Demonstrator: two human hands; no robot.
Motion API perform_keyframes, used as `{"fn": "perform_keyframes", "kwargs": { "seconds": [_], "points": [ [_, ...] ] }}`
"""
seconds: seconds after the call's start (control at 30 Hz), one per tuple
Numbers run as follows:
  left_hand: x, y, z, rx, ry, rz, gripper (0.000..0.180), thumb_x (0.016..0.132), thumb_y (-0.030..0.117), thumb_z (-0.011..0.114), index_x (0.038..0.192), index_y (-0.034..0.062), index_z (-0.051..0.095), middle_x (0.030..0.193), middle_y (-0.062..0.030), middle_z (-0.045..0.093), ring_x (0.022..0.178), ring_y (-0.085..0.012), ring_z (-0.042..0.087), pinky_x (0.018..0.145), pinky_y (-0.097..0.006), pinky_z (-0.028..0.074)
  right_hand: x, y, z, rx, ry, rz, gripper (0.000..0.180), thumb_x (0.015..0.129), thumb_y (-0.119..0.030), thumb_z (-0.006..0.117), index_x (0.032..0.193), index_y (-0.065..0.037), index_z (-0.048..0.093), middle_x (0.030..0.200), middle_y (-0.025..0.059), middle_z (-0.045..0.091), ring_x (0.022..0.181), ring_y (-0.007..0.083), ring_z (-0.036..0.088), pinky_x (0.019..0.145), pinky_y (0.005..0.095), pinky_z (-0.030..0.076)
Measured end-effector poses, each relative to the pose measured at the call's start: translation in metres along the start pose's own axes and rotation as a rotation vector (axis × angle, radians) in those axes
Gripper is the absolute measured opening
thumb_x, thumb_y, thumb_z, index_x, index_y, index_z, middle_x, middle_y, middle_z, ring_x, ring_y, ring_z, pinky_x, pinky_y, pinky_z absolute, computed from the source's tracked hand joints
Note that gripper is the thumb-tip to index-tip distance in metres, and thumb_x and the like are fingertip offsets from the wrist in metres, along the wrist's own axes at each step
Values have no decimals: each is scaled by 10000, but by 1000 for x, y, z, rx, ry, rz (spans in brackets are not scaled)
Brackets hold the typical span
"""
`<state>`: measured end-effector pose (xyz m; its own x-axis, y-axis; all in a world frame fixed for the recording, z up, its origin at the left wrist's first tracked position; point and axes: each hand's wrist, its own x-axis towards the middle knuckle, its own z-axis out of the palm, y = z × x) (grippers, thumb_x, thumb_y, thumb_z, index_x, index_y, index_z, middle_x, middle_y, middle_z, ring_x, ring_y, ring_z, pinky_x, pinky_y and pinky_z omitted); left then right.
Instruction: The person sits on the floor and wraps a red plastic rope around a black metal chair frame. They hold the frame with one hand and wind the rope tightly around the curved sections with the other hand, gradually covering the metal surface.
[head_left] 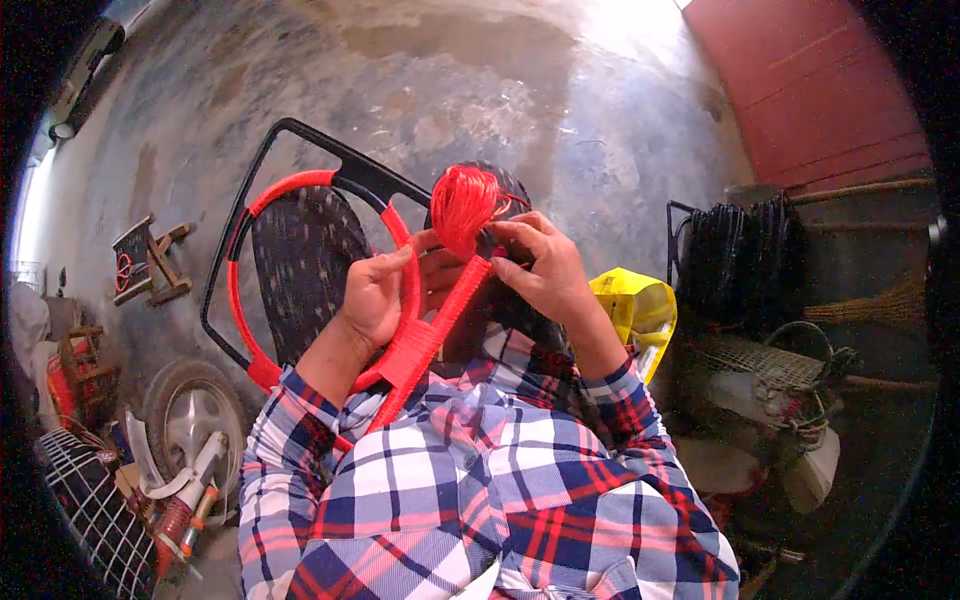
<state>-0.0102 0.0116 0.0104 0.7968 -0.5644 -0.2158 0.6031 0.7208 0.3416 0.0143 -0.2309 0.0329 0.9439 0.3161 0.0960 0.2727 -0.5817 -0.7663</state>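
Observation:
Across my lap lies a black metal frame [370, 168] with a round ring joined to it. Red cord wrapping [410, 355] covers one side bar and much of the ring. My left hand [378, 295] is closed round the frame where ring and bar come near each other; its fingertips are partly hidden behind them. My right hand [545, 265] pinches red cord at the upper end of the wrapped bar, next to a short black stretch. A thick bundle of red cord [463, 210] sits just above both hands, by my knee.
A yellow bag [640, 310] is beside my right forearm. Black frames [740, 245] are stacked at the right, near a wire basket [770, 362]. At the left are a small wooden stool [160, 260], a wheel [195, 415] and a white wire grid [90, 510].

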Motion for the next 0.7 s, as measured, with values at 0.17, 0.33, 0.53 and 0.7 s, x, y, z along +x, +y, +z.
{"fn": "perform_keyframes", "kwargs": {
  "seconds": [0.17,0.33,0.53,0.7],
  "points": [
    [0,-2,-4,-27,-13,-18,512,970,289,441,1415,37,414,1370,-208,532,1246,-357,540,1057,-476,423,-1,4,0,-74,-62,-36,374,775,-272,731,1081,-66,669,1079,129,622,1022,332,621,872,409,508],
    [-1,1,-6,-18,-71,-34,530,947,272,468,1410,16,424,1365,-187,544,1260,-336,532,1069,-465,412,-1,6,5,0,21,18,333,732,-202,697,1013,-37,630,1017,127,618,982,293,619,854,377,506],
    [5,-4,-4,63,64,-2,533,941,276,490,1395,0,445,1350,-175,555,1247,-301,541,1071,-438,409,-6,24,-5,1046,246,153,248,639,-75,601,878,-39,551,1001,123,632,899,227,610,882,372,480],
    [7,-5,-7,99,60,-48,570,932,324,525,1352,-57,469,1286,-180,589,1200,-298,568,1060,-420,428,-24,24,-38,1423,285,174,268,719,-180,589,955,-71,520,820,93,610,841,261,596,870,418,487]
  ]
}}
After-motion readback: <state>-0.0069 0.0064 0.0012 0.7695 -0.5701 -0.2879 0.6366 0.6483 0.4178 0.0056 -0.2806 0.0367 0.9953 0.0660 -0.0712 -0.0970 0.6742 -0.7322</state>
